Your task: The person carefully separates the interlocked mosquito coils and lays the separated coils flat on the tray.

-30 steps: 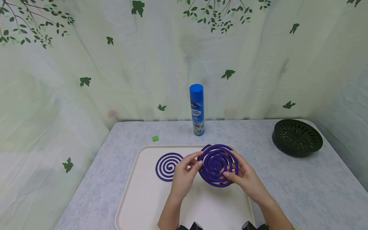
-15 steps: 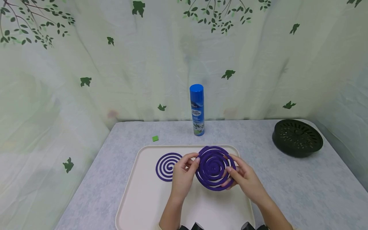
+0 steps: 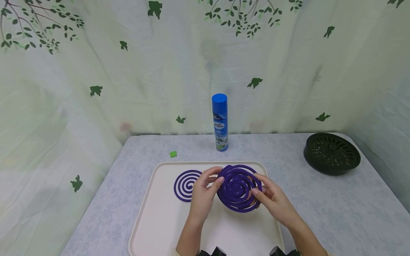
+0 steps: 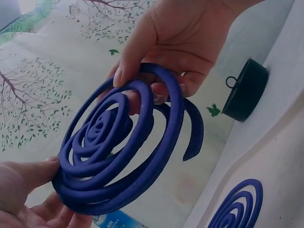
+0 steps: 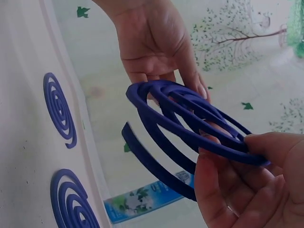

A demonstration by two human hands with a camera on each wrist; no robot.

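My left hand (image 3: 202, 193) pinches the left edge of purple mosquito coils (image 3: 237, 188), held up over the tray. My right hand (image 3: 277, 204) grips their right side, thumb in front and fingers behind. In the left wrist view the turns of the held coils (image 4: 164, 161) overlap in layers, spread apart in depth, with one end hanging loose. How many coils are nested there I cannot tell. A flat mosquito coil (image 3: 184, 186) lies on the cream tray (image 3: 166, 227), partly behind my left hand. The right wrist view shows two on the tray, the nearer coil (image 5: 71, 202) cut off by the frame.
A blue spray can (image 3: 220, 122) stands upright behind the tray. At the right back sits a round dark coil holder (image 3: 332, 154) with a slotted lid. A small green square (image 3: 173, 154) lies on the table left of the can. A leaf-patterned curtain (image 3: 192, 71) closes off the back.
Both hands keep hold of the coils, which have shifted slightly left and down. Their tilt and the overlap of the turns have changed. The tray, can and holder stay put.
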